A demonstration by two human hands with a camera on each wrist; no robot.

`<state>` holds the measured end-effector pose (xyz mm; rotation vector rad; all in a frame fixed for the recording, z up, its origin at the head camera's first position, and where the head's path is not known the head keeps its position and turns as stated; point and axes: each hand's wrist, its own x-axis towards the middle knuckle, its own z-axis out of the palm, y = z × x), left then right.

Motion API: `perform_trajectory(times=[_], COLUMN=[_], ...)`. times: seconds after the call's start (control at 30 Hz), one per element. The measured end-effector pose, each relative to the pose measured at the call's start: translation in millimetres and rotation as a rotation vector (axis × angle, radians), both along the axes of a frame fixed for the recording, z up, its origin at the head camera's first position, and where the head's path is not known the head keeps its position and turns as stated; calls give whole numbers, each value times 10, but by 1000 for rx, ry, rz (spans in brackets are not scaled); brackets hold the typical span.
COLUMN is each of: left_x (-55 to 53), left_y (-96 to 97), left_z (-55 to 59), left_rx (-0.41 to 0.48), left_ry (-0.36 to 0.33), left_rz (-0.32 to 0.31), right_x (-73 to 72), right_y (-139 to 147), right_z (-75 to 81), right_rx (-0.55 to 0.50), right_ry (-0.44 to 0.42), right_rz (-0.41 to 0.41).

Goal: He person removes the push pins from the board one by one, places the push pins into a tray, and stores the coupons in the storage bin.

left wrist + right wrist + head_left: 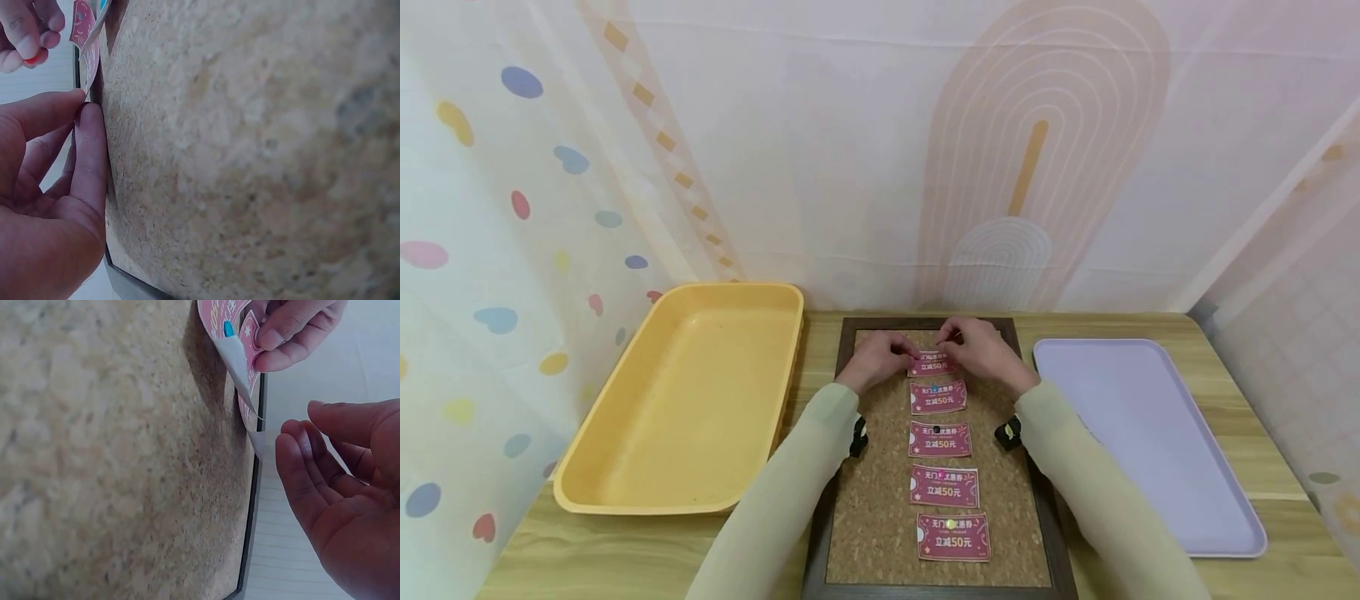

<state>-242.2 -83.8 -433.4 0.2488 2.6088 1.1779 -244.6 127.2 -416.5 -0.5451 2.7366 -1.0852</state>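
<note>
My left hand (882, 358) pinches the left edge of the topmost pink paper coupon (932, 364), which lies against the cork board (872, 517). In the left wrist view the thumb and fingertips of my left hand (56, 162) meet at the coupon's corner. Above that coupon's right part is my right hand (981, 350), holding a small red push pin (31, 60) between thumb and fingers. Below, a second coupon (951, 402) carries a blue push pin (228, 329), and its edge curls up off the cork in the right wrist view.
Lower down the board, three more coupons hang in a column, with a black pin (936, 430), a pink pin (941, 474) and a yellow pin (951, 524). A yellow tray (692, 400) stands left, a lilac tray (1150, 450) right, on the wooden table (602, 558). Patterned curtain (850, 167) hangs behind.
</note>
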Motion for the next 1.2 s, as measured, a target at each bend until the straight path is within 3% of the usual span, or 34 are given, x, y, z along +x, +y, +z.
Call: perform_trajectory(times=[0.57, 1.0, 1.2], left_x=[-29, 12, -8], left_y=[-48, 100, 154], left_z=[-56, -51, 2], left_rx=[37, -2, 24], left_ry=[-16, 82, 63], left_rz=[43, 155, 169], right_x=[125, 184, 214], right_y=[58, 175, 269], right_z=[87, 115, 160], right_rx=[-58, -105, -110], right_ry=[103, 104, 86], right_rz=[-15, -8, -16])
